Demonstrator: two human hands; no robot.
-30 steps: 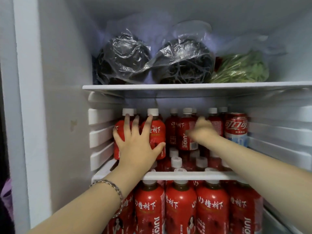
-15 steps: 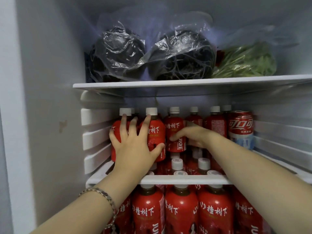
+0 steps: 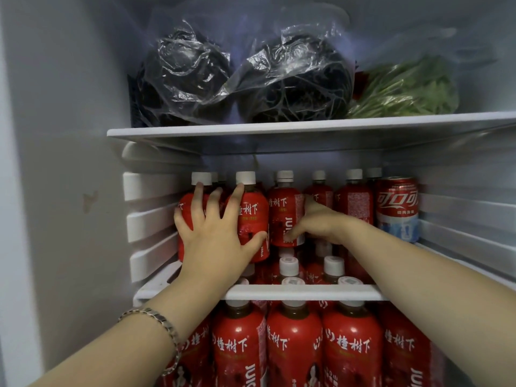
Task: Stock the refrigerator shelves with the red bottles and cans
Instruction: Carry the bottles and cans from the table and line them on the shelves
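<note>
Red juice bottles with white caps fill the middle shelf (image 3: 301, 292) in two layers. My left hand (image 3: 215, 238) lies spread across the two leftmost upper bottles (image 3: 252, 213), fingers straight and pressing, the thumb against the second one. My right hand (image 3: 318, 224) grips the third upper bottle (image 3: 283, 210) from its right side, fingers curled round the label. A red cola can (image 3: 396, 208) stands at the right end of that row. More red bottles (image 3: 293, 344) stand packed on the level below.
The top shelf (image 3: 279, 129) carries two dark bundles in clear plastic bags (image 3: 298, 79) and bagged green vegetables (image 3: 405, 90). White ribbed rails (image 3: 150, 219) line the fridge's left wall close to the leftmost bottle.
My right hand has shifted left with the bottle it holds, bringing it next to the pair under my left hand. My left hand has stayed on the same two bottles.
</note>
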